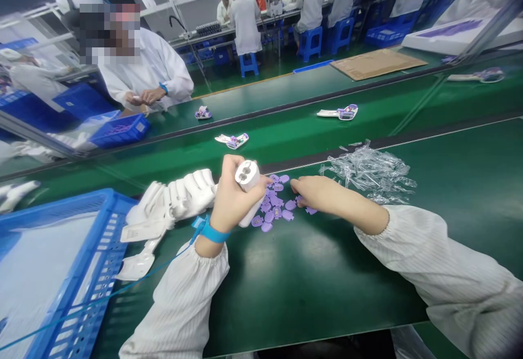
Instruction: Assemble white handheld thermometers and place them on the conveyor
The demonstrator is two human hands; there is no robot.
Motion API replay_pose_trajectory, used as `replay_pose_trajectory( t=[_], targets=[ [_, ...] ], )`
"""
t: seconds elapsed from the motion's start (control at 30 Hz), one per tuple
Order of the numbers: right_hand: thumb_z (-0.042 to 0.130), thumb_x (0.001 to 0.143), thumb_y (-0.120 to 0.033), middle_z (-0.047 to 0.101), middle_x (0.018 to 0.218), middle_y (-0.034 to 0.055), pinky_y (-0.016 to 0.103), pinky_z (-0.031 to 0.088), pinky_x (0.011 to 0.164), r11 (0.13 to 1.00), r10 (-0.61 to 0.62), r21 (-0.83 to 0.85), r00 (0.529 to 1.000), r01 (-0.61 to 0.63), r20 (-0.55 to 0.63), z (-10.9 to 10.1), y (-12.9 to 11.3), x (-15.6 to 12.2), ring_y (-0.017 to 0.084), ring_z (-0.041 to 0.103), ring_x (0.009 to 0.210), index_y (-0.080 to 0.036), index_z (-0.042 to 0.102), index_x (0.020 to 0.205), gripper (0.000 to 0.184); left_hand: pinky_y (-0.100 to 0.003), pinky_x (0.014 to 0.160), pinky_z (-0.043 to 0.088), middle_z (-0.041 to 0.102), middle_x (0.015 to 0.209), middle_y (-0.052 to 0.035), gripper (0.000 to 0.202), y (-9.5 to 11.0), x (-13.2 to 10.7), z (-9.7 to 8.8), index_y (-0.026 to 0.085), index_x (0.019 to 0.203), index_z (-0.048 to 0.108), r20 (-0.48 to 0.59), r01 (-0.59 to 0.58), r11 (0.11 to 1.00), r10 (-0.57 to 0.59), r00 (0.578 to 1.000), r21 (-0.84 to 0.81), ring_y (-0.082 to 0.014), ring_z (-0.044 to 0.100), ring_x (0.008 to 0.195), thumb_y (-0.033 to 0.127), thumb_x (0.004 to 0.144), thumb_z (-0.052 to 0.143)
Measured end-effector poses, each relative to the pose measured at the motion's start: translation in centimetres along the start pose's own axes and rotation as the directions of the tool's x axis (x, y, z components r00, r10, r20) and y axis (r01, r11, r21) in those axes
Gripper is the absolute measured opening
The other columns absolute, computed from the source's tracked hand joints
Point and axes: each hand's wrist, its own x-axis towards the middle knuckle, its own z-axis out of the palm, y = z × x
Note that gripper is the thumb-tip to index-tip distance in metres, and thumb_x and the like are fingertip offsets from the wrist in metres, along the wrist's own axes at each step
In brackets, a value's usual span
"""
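Observation:
My left hand (235, 195) is wrapped round a white plastic housing (247, 175), whose end with two round openings points up toward me. A blue strap with a cord circles that wrist. Close to its fingers lies a loose pile of small purple plastic covers (274, 202) on the green table. My right hand (316, 191) is at the right side of this pile, fingers curled down over a few covers. Its fingertips are partly hidden, so what they pinch does not show. White handle-shaped shells (175, 198) lie stacked to the left of my left hand.
A blue crate (112, 228) stands at the left. Clear plastic pieces (368, 171) are heaped beyond my right forearm. Partly assembled devices (341, 112) lie on the green conveyor belt (281, 125) ahead. Across it, a co-worker (143, 65) in white sits by a blue bin (120, 129).

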Motion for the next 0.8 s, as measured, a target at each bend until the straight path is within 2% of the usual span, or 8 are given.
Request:
replay_pose_trajectory(
  t=[0.13,0.27,0.33,0.43,0.5,0.6,0.7,0.8],
  targets=[
    [0.075,0.090,-0.022,0.069,0.081,0.0072,0.038,0.047,0.058,0.996,-0.037,0.087,0.999,0.037,-0.004,0.2,0.7,0.3,0.022,0.063,0.061,-0.021,0.067,0.084,0.010,-0.050,0.113,0.056,0.075,0.082,0.0035,0.025,0.0,-0.2,1.1,0.025,0.113,0.052,0.030,-0.023,0.996,0.025,0.999,-0.081,-0.0238,0.083,0.096,0.021,0.092,0.067],
    [0.070,0.093,-0.029,0.069,0.078,0.0072,0.039,0.050,0.062,0.973,-0.147,0.178,0.989,0.148,-0.015,-2.2,1.1,0.2,0.025,0.066,0.068,-0.025,0.061,0.070,0.024,-0.050,0.114,0.055,0.074,0.079,0.0019,0.013,-0.3,-0.7,1.9,0.024,0.104,0.054,0.044,0.015,0.996,-0.011,0.999,-0.089,-0.0247,0.083,0.098,0.028,0.101,0.066],
    [0.061,0.099,-0.034,0.073,0.084,0.0071,0.039,0.052,0.066,0.946,-0.189,0.252,0.979,0.203,-0.079,-3.9,0.9,-0.5,0.025,0.069,0.075,-0.025,0.065,0.081,0.021,-0.049,0.113,0.055,0.073,0.083,0.0025,0.021,-0.6,-0.8,2.1,0.024,0.103,0.051,0.055,0.014,0.998,-0.011,0.998,-0.056,-0.0220,0.081,0.091,0.030,0.100,0.070],
    [0.059,0.104,-0.045,0.076,0.081,0.0031,0.034,0.050,0.063,0.882,-0.151,0.419,0.972,0.215,-0.181,-6.2,0.0,-2.5,0.021,0.070,0.070,-0.024,0.070,0.102,0.024,-0.048,0.113,0.055,0.075,0.116,-0.0066,0.031,-1.0,-0.8,1.9,0.025,0.125,0.049,0.158,-0.018,1.000,0.015,0.987,0.018,-0.0254,0.076,0.116,0.032,0.102,0.068],
    [0.065,0.102,-0.051,0.076,0.079,0.0021,0.032,0.049,0.061,0.835,-0.118,0.483,0.944,0.263,-0.309,-7.1,-0.7,-3.9,0.020,0.069,0.067,-0.025,0.075,0.106,0.028,-0.054,0.128,0.041,0.071,0.131,-0.0097,0.035,-0.7,-0.6,1.7,0.024,0.136,0.049,0.235,-0.083,0.990,0.055,0.970,0.110,-0.0269,0.069,0.131,0.032,0.105,0.063],
    [0.073,0.099,-0.051,0.076,0.079,0.0010,0.032,0.052,0.060,0.771,-0.101,0.533,0.893,0.349,-0.440,-7.4,-1.8,-5.4,0.020,0.071,0.065,-0.025,0.074,0.120,0.034,-0.056,0.138,0.021,0.075,0.127,-0.0067,0.025,-0.1,-0.6,1.5,0.024,0.127,0.059,0.248,-0.120,0.975,0.072,0.966,0.186,-0.0258,0.072,0.124,0.035,0.106,0.066],
    [0.077,0.096,-0.049,0.076,0.076,-0.0004,0.033,0.058,0.060,0.658,-0.083,0.653,0.898,0.375,-0.432,-6.6,-2.9,-5.7,0.020,0.074,0.064,-0.024,0.069,0.117,0.034,-0.053,0.129,0.041,0.079,0.116,-0.0049,0.029,0.3,-1.0,1.6,0.025,0.120,0.061,0.194,-0.057,0.983,0.022,0.981,0.176,-0.0282,0.076,0.116,0.042,0.101,0.075],
    [0.080,0.094,-0.047,0.078,0.078,0.0003,0.032,0.062,0.062,0.585,-0.104,0.699,0.893,0.411,-0.439,-5.8,-3.5,-5.4,0.019,0.076,0.066,-0.024,0.070,0.106,0.028,-0.052,0.125,0.046,0.081,0.115,-0.0051,0.037,0.4,-1.4,1.7,0.026,0.123,0.063,0.207,-0.090,0.978,0.050,0.977,0.188,-0.0331,0.072,0.130,0.045,0.096,0.081]
  ],
)
